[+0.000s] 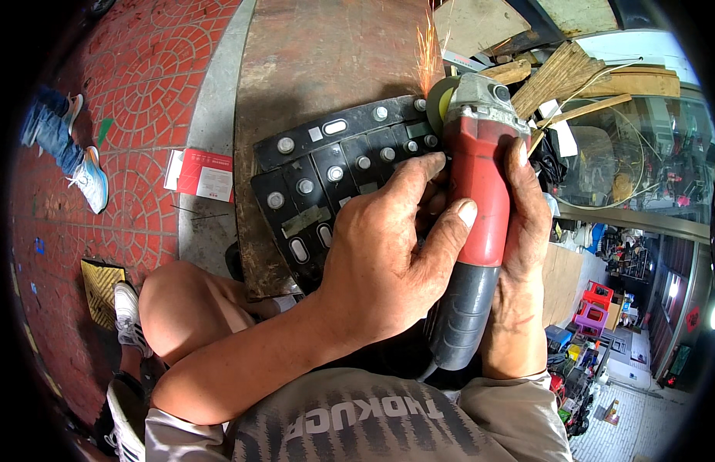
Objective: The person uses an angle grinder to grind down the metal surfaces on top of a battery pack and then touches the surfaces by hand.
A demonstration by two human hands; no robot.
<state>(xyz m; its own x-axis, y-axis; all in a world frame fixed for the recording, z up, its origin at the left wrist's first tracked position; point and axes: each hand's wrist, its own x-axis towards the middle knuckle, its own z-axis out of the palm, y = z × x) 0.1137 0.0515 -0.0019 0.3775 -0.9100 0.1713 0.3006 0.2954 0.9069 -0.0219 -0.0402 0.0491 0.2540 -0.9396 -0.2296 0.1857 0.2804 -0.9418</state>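
Both my hands grip a red and grey angle grinder (478,192). My left hand (388,246) wraps over its red body from the left, thumb across the top. My right hand (523,231) holds it from the right side. The grinder's disc (441,96) touches the far edge of a black metal panel (327,177) with several round bolts and slots, and orange sparks (428,46) fly up from the contact. The panel lies on a rusty brown steel plate (311,54).
My bare knee (180,308) is at the lower left beside the plate. A red and white box (207,173) lies on the kerb. Another person's legs (65,146) stand on red brick paving at the left. Wooden offcuts (562,73) are stacked at the upper right.
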